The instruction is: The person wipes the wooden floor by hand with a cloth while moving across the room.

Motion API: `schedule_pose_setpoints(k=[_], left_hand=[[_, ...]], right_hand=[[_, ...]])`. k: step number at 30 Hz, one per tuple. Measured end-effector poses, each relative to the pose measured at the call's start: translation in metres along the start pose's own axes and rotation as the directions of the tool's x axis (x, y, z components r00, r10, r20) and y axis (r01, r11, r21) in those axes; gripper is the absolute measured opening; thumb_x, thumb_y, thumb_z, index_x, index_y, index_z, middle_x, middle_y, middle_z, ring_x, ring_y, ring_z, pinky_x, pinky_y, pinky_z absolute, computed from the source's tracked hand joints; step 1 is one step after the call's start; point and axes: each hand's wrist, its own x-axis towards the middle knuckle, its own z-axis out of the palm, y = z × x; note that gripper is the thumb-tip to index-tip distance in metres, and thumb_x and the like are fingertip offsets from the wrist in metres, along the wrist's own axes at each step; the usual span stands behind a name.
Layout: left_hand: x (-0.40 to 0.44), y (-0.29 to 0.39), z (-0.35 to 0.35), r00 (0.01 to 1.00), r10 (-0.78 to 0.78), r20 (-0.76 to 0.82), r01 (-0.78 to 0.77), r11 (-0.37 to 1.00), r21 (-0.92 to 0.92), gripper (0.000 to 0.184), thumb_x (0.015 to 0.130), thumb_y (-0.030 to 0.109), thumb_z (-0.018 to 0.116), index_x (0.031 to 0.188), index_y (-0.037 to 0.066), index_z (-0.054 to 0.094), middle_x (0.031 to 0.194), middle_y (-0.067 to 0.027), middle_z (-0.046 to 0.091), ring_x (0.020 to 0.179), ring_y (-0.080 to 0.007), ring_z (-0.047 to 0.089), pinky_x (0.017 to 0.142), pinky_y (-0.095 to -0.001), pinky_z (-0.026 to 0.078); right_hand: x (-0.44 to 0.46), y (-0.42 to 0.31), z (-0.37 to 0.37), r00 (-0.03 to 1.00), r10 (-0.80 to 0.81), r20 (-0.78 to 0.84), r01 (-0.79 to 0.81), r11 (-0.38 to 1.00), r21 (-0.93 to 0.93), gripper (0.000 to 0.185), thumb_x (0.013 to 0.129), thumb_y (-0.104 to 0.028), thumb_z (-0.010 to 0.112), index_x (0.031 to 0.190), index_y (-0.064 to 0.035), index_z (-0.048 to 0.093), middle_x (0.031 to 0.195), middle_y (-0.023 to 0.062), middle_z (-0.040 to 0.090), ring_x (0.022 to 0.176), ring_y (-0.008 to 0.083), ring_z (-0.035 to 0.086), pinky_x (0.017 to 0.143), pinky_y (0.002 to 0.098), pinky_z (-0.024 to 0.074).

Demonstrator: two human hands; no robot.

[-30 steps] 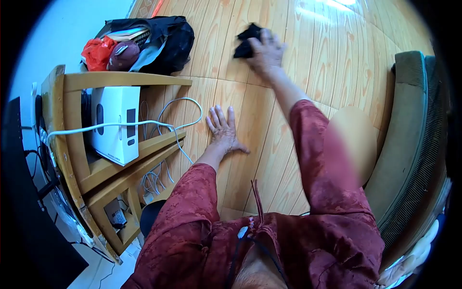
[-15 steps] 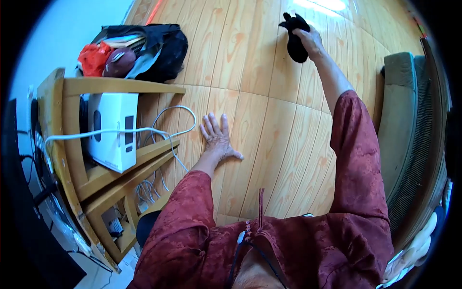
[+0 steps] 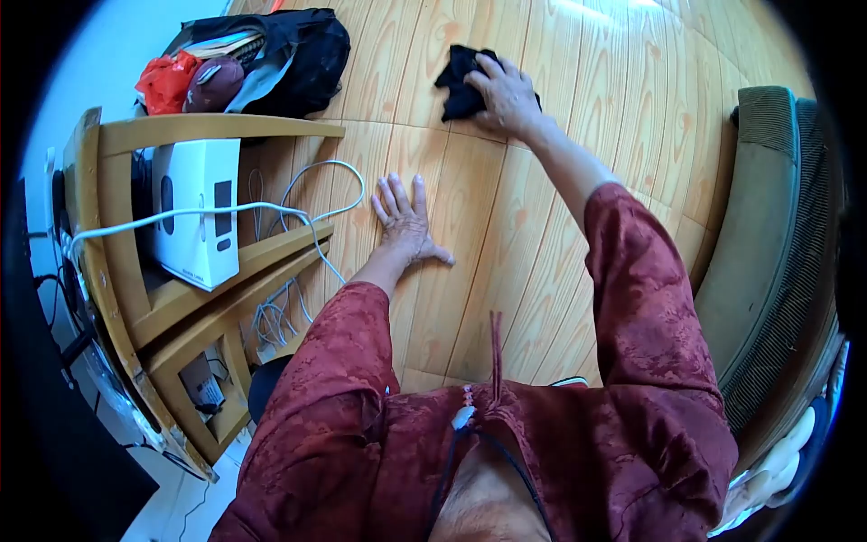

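My left hand (image 3: 405, 219) lies flat on the wood-patterned floor (image 3: 470, 235), fingers spread and holding nothing. Farther forward and to the right, my right hand (image 3: 508, 98) presses on a black cloth (image 3: 462, 83) against the floor. Its fingers bend over the cloth's right part, while the left part spreads out past the fingertips. Part of the cloth is hidden beneath the palm.
At the left a wooden frame (image 3: 217, 129) holds a white box (image 3: 195, 212), with a white cable (image 3: 346, 170) looping toward my left hand. A black bag (image 3: 312, 59) with a red bundle (image 3: 169, 83) lies behind it. A cushioned seat (image 3: 742, 235) stands at the right.
My right hand has moved left and nearer with the black cloth, which now lies flatter on the floor. My left hand keeps its place on the floor as the view shifts slightly.
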Motion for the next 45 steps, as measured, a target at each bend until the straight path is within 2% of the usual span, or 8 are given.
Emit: schedule_pose_setpoints(k=[11,14,19,26,27,36,39,45], left_hand=[[-0.005,0.006,-0.008,0.998,-0.05,0.031,0.048,0.997,0.058,0.164,0.036,0.07,0.085,0.151,0.005,-0.013,0.151,-0.038,-0.017,0.139,-0.0524,-0.024,0.108,-0.0662,-0.011],[-0.005,0.006,-0.011,0.998,-0.049,0.038,0.047,0.997,0.057,0.165,0.036,0.07,0.085,0.151,0.005,-0.013,0.151,-0.0378,-0.016,0.139,-0.0522,-0.024,0.108,-0.0657,-0.012],[-0.003,0.001,-0.002,1.0,-0.015,-0.012,0.015,1.0,0.008,0.166,0.035,0.069,0.086,0.15,0.004,-0.014,0.15,-0.0382,-0.017,0.138,-0.0525,-0.025,0.108,-0.0659,-0.013],[-0.002,-0.001,0.001,1.0,-0.001,-0.03,0.001,1.0,-0.002,0.167,0.034,0.069,0.086,0.15,0.003,-0.015,0.15,-0.0389,-0.018,0.137,-0.0537,-0.025,0.108,-0.0668,-0.012],[-0.002,-0.001,0.002,0.999,0.001,-0.037,-0.001,1.0,-0.006,0.167,0.034,0.069,0.086,0.15,0.004,-0.015,0.15,-0.039,-0.018,0.137,-0.0538,-0.025,0.108,-0.0669,-0.012],[-0.004,0.003,-0.003,0.999,-0.025,-0.026,0.026,0.999,0.035,0.165,0.036,0.069,0.086,0.151,0.004,-0.014,0.151,-0.0378,-0.015,0.139,-0.0534,-0.022,0.109,-0.066,-0.01],[-0.006,0.001,-0.002,0.999,-0.007,-0.05,0.008,1.0,0.006,0.165,0.036,0.069,0.086,0.151,0.005,-0.014,0.152,-0.0369,-0.015,0.139,-0.0526,-0.022,0.109,-0.0651,-0.01],[-0.005,-0.001,0.001,0.997,-0.003,-0.071,0.002,1.0,-0.016,0.169,0.031,0.07,0.086,0.151,0.005,-0.014,0.151,-0.0368,-0.017,0.139,-0.0519,-0.023,0.109,-0.0647,-0.011]], right_hand=[[-0.057,-0.046,-0.003,0.985,0.167,0.043,-0.171,0.914,0.368,0.05,0.067,-0.015,0.076,0.115,-0.0171,0.061,0.106,0.0123,0.063,0.099,0.0295,0.061,0.085,0.0394,0.0488],[-0.039,-0.011,-0.034,0.907,0.326,0.266,-0.372,0.326,0.869,0.041,0.072,-0.017,0.074,0.11,-0.0034,0.064,0.094,0.008,0.068,0.083,0.0201,0.064,0.077,0.0297,0.0517],[-0.05,0.062,-0.097,0.697,0.301,0.651,-0.612,-0.226,0.758,0.036,0.076,-0.02,0.071,0.103,0.0035,0.065,0.092,0.0104,0.068,0.083,0.0217,0.065,0.077,0.0361,0.0526],[-0.015,0.085,-0.055,0.709,0.64,0.295,-0.701,0.684,0.203,0.058,0.072,-0.047,0.065,0.111,-0.0032,0.068,0.117,0.0216,0.065,0.11,0.0387,0.061,0.094,0.0418,0.0484],[-0.018,0.08,-0.047,0.805,0.573,0.154,-0.592,0.755,0.283,0.052,0.075,-0.037,0.064,0.114,-0.0029,0.065,0.097,0.0211,0.07,0.088,0.0321,0.067,0.079,0.0397,0.0507],[-0.065,-0.051,0.003,0.995,-0.094,-0.044,0.099,0.984,0.147,0.049,0.071,-0.021,0.075,0.118,-0.0213,0.063,0.127,0.0058,0.057,0.119,0.0317,0.052,0.093,0.0453,0.0474],[-0.071,-0.033,-0.005,0.999,0.002,0.043,-0.027,0.817,0.576,0.048,0.069,-0.016,0.074,0.116,-0.0157,0.063,0.124,0.0093,0.058,0.117,0.0328,0.052,0.095,0.0432,0.0462],[-0.182,-0.053,0.002,0.992,-0.13,0.003,0.121,0.937,0.329,0.063,0.063,-0.016,0.078,0.123,-0.0216,0.059,0.137,0.0095,0.049,0.126,0.0372,0.044,0.103,0.0497,0.04]])
